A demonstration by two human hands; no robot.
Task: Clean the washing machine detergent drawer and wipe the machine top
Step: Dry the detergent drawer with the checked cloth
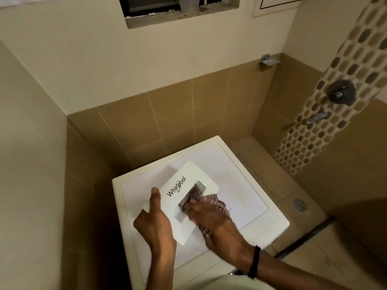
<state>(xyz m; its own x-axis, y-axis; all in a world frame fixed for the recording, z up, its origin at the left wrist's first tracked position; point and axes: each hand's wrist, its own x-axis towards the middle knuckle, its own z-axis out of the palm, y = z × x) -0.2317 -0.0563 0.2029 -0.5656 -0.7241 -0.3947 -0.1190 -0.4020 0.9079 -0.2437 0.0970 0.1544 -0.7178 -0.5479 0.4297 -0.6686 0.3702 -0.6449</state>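
The white detergent drawer, its front panel marked Whirlpool, stands on end on the washing machine top. My left hand grips its left edge, thumb up along the panel. My right hand holds a checked cloth and presses it into the grey handle recess of the panel. The right hand is blurred. The drawer's compartments face away and are hidden.
The machine stands in a tiled corner, with walls close behind and to the left. To the right lie the shower floor with a round drain, a tap and a mixer knob on the wall. A window sits high above.
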